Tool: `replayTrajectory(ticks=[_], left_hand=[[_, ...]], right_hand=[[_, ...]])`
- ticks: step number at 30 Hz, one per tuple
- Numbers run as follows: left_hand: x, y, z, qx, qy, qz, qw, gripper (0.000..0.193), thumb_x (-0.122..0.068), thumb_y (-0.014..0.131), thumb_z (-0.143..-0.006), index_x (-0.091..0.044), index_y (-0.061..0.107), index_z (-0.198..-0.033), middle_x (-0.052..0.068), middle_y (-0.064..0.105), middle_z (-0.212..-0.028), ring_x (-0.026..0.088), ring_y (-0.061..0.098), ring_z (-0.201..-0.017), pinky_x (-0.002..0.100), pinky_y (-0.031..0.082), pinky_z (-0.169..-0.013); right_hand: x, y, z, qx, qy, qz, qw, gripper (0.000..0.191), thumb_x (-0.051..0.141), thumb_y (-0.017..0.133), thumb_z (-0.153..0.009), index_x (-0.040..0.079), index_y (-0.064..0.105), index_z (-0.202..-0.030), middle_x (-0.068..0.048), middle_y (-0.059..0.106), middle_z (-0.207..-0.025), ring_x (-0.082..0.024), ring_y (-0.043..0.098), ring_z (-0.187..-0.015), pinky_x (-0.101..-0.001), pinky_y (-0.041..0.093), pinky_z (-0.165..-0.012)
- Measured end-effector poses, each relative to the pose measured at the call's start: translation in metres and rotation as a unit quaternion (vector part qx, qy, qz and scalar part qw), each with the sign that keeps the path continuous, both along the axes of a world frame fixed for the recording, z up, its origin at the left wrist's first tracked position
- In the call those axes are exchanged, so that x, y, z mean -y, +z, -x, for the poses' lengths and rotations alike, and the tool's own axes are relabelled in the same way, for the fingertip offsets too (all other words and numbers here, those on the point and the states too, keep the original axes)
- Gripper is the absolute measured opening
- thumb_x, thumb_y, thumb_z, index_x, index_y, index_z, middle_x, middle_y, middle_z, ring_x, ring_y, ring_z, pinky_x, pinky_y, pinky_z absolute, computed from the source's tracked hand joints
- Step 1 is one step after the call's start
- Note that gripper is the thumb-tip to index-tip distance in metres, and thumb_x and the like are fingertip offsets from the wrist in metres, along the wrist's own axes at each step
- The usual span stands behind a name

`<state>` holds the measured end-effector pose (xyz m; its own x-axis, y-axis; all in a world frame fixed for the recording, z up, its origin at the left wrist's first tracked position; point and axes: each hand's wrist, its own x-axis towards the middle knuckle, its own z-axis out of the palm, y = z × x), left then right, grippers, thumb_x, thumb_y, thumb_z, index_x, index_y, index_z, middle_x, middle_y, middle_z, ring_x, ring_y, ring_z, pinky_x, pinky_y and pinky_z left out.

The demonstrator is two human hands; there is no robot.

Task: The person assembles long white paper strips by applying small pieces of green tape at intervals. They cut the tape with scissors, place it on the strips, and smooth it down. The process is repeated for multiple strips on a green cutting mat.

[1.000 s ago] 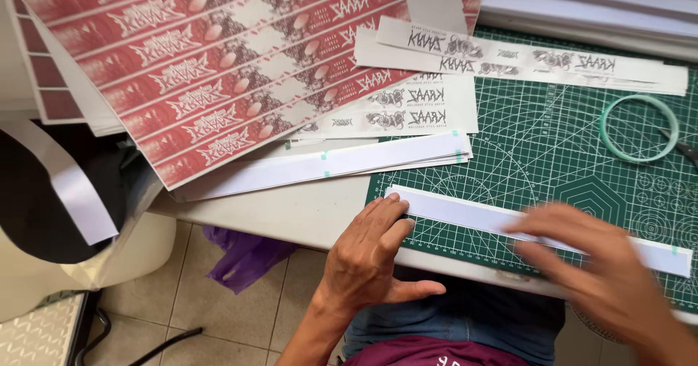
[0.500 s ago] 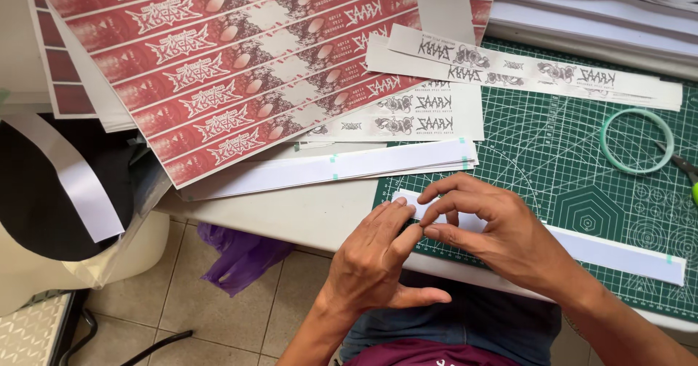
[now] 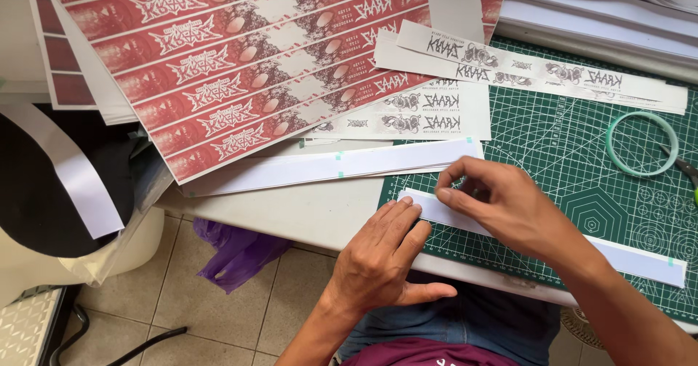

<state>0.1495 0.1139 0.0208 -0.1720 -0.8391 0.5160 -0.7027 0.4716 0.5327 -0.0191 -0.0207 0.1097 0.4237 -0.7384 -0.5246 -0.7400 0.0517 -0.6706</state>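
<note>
A long white paper strip (image 3: 625, 258) is seen lying on the green cutting mat (image 3: 574, 155), near the front edge of the bench (image 3: 305, 210), with its long axis running from the near-left end, just by the two hands, down and away to the right. That left end is pressed flat by the fingertips of the left hand (image 3: 382, 260), whose fingers are spread and laid open on the paper rather than closed around anything. The right hand (image 3: 502, 210) is placed just beyond and to the right of it, on the same end of the strip; its grip is drawn together, thumb against fingertips, apparently pinching the strip's upper edge, though the exact contact is hidden by the fingers. Both hands are thus gathered at the strip's left end, almost touching each other, while the rest of the strip is left free toward the right, under the right forearm. A stack of similar white strips (image 3: 342, 166) is laid just behind, parallel to the bench edge. Red printed label sheets (image 3: 240, 68) are spread farther back, black-and-white printed strips (image 3: 538, 71) lie across the mat's far side, and a pale green tape ring (image 3: 643, 144) rests well to the right.
</note>
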Motion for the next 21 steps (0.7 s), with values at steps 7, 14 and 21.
replayTrajectory(ticks=[7,14,21], left_hand=[[0.002,0.001,0.0,0.029,0.004,0.028,0.999,0.083,-0.07,0.073,-0.087,0.004,0.064,-0.123,0.023,0.066,-0.125,0.039,0.066,-0.125,0.048,0.053,-0.112],[0.004,0.001,0.0,0.036,0.003,0.041,0.998,0.084,-0.07,0.072,-0.087,0.005,0.064,-0.123,0.024,0.067,-0.125,0.039,0.065,-0.125,0.048,0.053,-0.112],[0.004,0.002,-0.001,0.045,0.004,0.04,0.998,0.087,-0.072,0.07,-0.087,0.005,0.065,-0.125,0.022,0.068,-0.122,0.037,0.065,-0.121,0.047,0.053,-0.111]], right_hand=[[0.006,-0.006,-0.023,-0.015,0.027,0.027,0.999,0.024,0.031,0.073,-0.087,0.008,0.078,-0.095,-0.005,0.062,-0.06,-0.011,0.049,-0.055,-0.0319,0.041,-0.049],[0.006,-0.009,-0.03,-0.009,0.036,0.055,0.998,0.024,0.03,0.072,-0.085,0.008,0.079,-0.093,-0.005,0.07,-0.064,-0.012,0.059,-0.056,-0.0314,0.048,-0.052],[0.003,-0.011,-0.031,-0.006,0.041,0.088,0.995,0.024,0.029,0.072,-0.085,0.008,0.079,-0.091,-0.005,0.071,-0.063,-0.013,0.061,-0.054,-0.0317,0.05,-0.052]])
